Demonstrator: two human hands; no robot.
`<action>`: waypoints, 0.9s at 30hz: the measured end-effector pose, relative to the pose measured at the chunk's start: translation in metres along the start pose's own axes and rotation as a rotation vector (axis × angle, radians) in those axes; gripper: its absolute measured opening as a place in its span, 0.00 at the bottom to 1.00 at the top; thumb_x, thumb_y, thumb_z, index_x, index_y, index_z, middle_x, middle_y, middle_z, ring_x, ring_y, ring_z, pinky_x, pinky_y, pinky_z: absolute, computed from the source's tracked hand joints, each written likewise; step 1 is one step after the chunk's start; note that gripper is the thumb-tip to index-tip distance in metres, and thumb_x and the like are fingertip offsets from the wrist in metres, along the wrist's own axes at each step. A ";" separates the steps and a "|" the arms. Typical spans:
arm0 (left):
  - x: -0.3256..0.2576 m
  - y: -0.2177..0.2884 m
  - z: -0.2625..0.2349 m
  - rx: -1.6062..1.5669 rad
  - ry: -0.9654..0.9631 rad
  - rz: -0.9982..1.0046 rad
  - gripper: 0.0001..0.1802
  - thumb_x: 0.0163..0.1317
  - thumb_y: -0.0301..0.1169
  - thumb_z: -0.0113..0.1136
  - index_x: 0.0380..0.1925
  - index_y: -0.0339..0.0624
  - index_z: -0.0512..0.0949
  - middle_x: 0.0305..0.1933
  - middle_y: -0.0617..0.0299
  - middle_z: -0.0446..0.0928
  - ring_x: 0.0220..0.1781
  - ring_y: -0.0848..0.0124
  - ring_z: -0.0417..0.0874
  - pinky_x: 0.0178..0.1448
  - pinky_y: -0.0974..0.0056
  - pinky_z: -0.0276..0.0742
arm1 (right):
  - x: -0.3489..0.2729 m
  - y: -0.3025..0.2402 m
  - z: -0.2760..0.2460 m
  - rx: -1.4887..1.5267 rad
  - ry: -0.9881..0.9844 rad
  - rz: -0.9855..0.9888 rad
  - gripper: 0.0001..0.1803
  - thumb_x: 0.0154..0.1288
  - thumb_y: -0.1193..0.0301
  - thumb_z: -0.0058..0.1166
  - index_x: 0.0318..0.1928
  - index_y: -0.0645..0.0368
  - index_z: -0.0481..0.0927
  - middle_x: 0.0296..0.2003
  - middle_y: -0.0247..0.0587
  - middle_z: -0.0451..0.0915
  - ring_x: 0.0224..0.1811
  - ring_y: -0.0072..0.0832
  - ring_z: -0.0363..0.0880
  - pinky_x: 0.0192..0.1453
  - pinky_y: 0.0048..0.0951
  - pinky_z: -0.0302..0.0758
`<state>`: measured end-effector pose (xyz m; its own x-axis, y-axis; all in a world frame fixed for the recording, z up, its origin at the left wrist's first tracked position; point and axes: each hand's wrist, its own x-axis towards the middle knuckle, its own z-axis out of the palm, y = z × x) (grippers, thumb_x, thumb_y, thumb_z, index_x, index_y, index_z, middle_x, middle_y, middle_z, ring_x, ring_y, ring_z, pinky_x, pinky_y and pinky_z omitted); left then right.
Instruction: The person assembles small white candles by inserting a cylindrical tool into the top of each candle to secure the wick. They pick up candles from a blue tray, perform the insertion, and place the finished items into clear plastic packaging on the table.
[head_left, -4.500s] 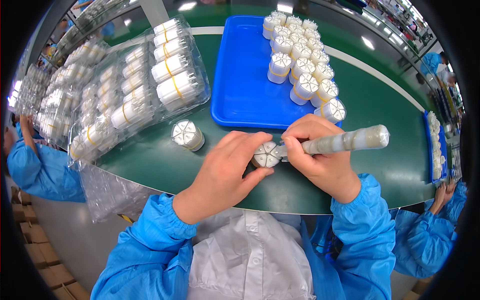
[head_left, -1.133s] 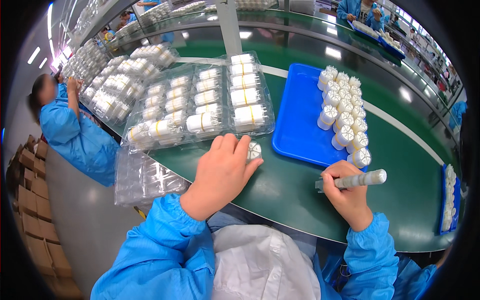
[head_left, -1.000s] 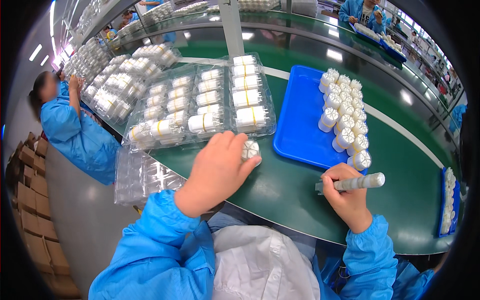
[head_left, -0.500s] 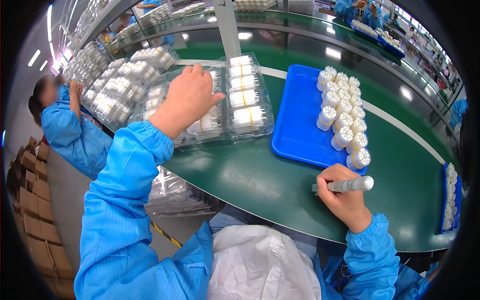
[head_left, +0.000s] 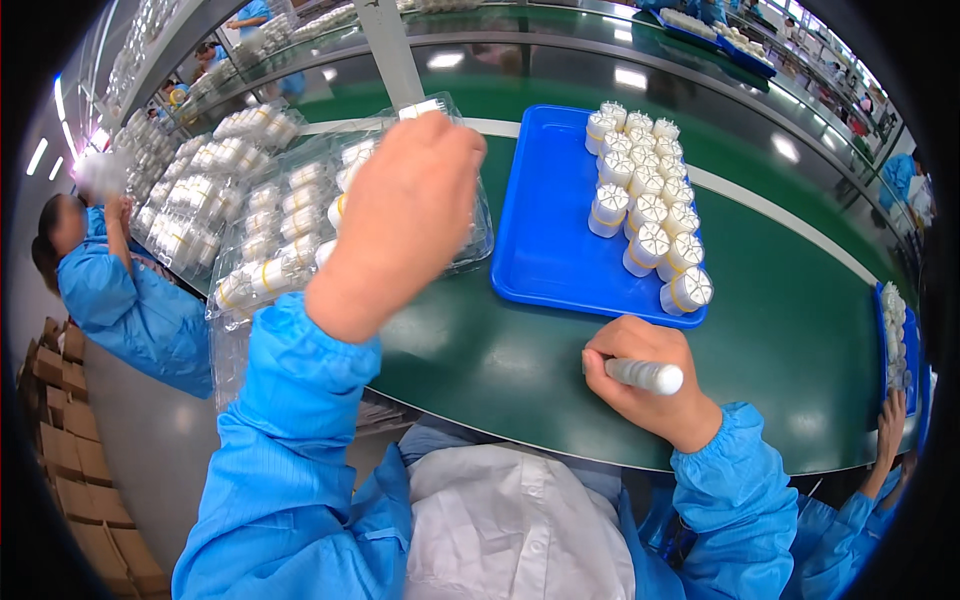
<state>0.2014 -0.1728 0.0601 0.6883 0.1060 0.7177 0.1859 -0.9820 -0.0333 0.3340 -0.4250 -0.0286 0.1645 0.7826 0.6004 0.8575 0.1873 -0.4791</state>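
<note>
My left hand (head_left: pixel 405 215) is closed above a clear plastic tray (head_left: pixel 484 215), its fingers curled down; whatever they hold is hidden behind the hand. White cylindrical parts with yellow bands (head_left: pixel 270 278) lie sideways in rows in the clear plastic trays beside it. My right hand (head_left: pixel 655 380) grips a thick whitish marker pen (head_left: pixel 645 376) over the green tabletop, with the pen's rounded back end toward me. Just beyond that hand is a blue tray (head_left: pixel 545 240), where more white banded cylinders (head_left: pixel 648 248) stand upright along the right side.
Filled clear packs (head_left: pixel 190 215) are stacked at the left, near a co-worker in blue (head_left: pixel 120 310). Another blue tray (head_left: pixel 910 350) stands at the far right, touched by another person's hand (head_left: pixel 890 430). A metal post (head_left: pixel 388 50) rises behind the trays. Cardboard boxes (head_left: pixel 75 450) line the floor.
My left hand has moved right over the clear tray and its fingers have curled in. My right hand still grips the marker pen. Another person's hand has appeared at the far-right tray.
</note>
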 end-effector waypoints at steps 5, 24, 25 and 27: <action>-0.008 -0.108 -0.023 0.130 -0.370 -0.212 0.19 0.67 0.26 0.62 0.58 0.39 0.77 0.56 0.49 0.81 0.59 0.50 0.82 0.62 0.53 0.78 | 0.000 0.000 -0.001 0.017 0.022 0.016 0.07 0.59 0.77 0.70 0.31 0.57 0.82 0.28 0.38 0.80 0.25 0.34 0.82 0.27 0.33 0.77; -0.025 -0.139 -0.043 -0.188 -0.737 -0.387 0.24 0.67 0.28 0.64 0.64 0.41 0.75 0.61 0.53 0.80 0.65 0.59 0.81 0.67 0.54 0.77 | -0.002 0.001 0.001 0.011 -0.034 0.072 0.06 0.59 0.77 0.70 0.31 0.57 0.83 0.29 0.38 0.82 0.26 0.35 0.83 0.30 0.33 0.79; -0.031 -0.135 -0.049 -0.203 -0.781 -0.387 0.24 0.67 0.28 0.65 0.63 0.41 0.75 0.60 0.53 0.80 0.64 0.59 0.81 0.67 0.54 0.77 | 0.000 0.001 0.000 0.014 -0.035 0.069 0.06 0.59 0.77 0.70 0.31 0.57 0.83 0.29 0.38 0.82 0.26 0.35 0.83 0.30 0.33 0.78; -0.040 -0.129 -0.049 -0.226 -0.787 -0.363 0.26 0.64 0.27 0.68 0.62 0.41 0.75 0.59 0.54 0.80 0.61 0.58 0.82 0.66 0.54 0.78 | -0.001 0.001 0.000 0.016 -0.037 0.065 0.06 0.59 0.77 0.70 0.31 0.57 0.82 0.29 0.38 0.82 0.26 0.35 0.83 0.29 0.34 0.78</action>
<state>0.1158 -0.0576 0.0698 0.9109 0.4114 -0.0301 0.4008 -0.8655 0.3005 0.3344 -0.4258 -0.0295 0.2009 0.8150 0.5435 0.8376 0.1449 -0.5268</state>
